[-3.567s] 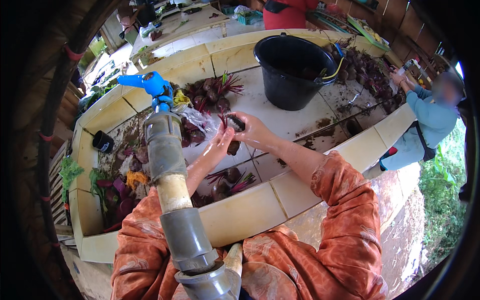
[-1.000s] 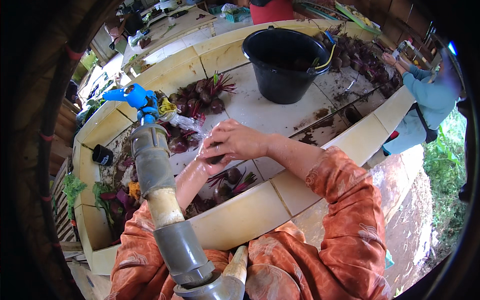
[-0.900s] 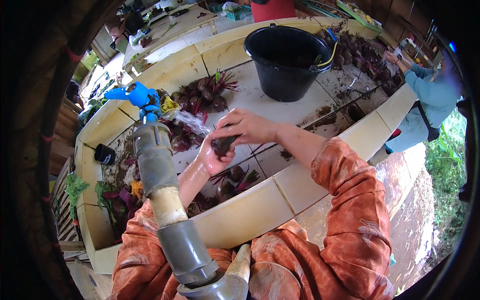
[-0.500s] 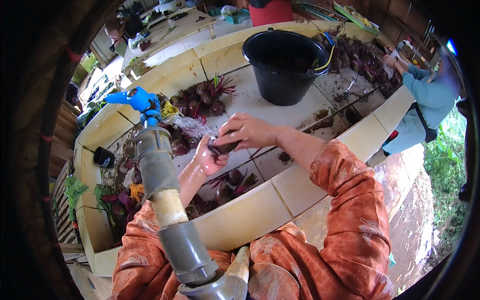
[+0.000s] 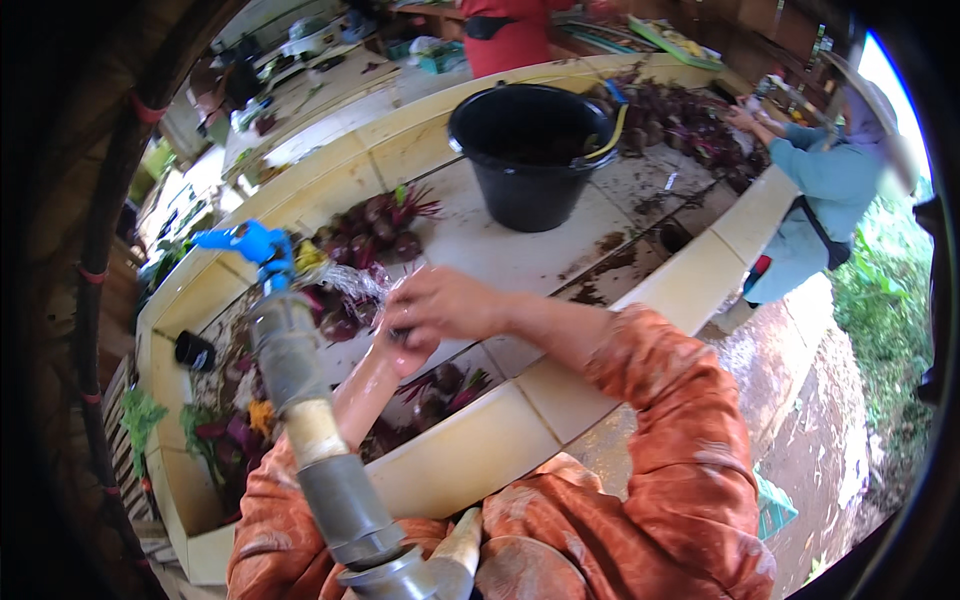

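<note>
My right hand [image 5: 447, 303] lies over my left hand [image 5: 408, 354], and both are closed around a wet beet [image 5: 400, 335]. Only a dark sliver of the beet shows between my fingers; the rest is covered. Water [image 5: 352, 281] runs from the blue-handled tap [image 5: 255, 243] toward my hands. Just beyond them, a pile of beets with red stems [image 5: 368, 238] lies on the tiled basin floor. More beets [image 5: 440, 393] lie below my hands, along the near wall.
A large black bucket [image 5: 525, 195] stands in the tiled basin [image 5: 510, 420]. The grey standpipe [image 5: 300, 370] rises in front of me. A black cup [image 5: 194, 352] is at the left. At the far right a co-worker [image 5: 815, 180] handles beets; a person in red [image 5: 505, 40] stands behind the basin.
My view has shifted slightly. My right hand has moved left over my left hand, covering most of the beet that showed before.
</note>
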Available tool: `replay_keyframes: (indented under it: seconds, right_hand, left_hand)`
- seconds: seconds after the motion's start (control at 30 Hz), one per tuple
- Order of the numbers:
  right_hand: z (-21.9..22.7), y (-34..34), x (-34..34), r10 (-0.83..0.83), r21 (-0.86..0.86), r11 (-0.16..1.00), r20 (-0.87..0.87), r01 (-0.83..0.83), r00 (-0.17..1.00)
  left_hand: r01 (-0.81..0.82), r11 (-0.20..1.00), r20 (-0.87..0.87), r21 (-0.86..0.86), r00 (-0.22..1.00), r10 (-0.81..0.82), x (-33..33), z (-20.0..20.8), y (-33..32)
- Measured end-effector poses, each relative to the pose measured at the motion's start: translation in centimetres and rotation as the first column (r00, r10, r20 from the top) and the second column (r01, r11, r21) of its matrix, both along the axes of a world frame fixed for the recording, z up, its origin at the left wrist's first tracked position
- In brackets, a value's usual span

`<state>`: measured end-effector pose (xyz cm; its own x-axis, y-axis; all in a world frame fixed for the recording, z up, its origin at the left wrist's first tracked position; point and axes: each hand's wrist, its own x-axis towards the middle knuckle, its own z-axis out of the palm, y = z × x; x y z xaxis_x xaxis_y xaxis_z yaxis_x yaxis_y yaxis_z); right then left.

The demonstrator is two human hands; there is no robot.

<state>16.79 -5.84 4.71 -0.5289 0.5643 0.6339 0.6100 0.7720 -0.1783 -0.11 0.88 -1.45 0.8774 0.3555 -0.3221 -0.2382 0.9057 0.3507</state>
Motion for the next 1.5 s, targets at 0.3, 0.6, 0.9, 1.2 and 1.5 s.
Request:
replay_keyframes:
  seconds: [0.3,0.6,0.9,1.2,1.5]
  right_hand:
    - [-1.8,0.5,-0.6,0.125,-0.022,0.992,-0.028,-0.126,0.992]
    - [-2.0,1.1,-0.7,0.093,-0.260,0.953,-0.243,-0.157,0.966]
    - [0.0,0.1,-0.5,0.035,-0.168,0.984,-0.129,-0.057,0.991]
    - [0.2,0.4,-1.3,0.044,-0.100,0.994,-0.103,-0.055,0.994]
    - [-1.6,1.8,5.6,-0.227,-0.536,0.841,-0.231,0.071,0.946]
  left_hand:
    - [-0.069,0.967,-0.136,0.246,0.985,0.105,0.9,1.8,-1.1]
    - [0.004,0.986,-0.307,0.168,0.951,0.049,0.2,1.5,0.6]
    - [0.081,0.971,-0.309,0.224,0.951,-0.008,0.7,1.7,-0.5]
    - [0.165,0.973,-0.038,0.161,0.986,-0.161,0.3,1.2,0.3]
    - [0.121,0.954,-0.135,0.273,0.987,-0.086,0.0,2.2,0.4]
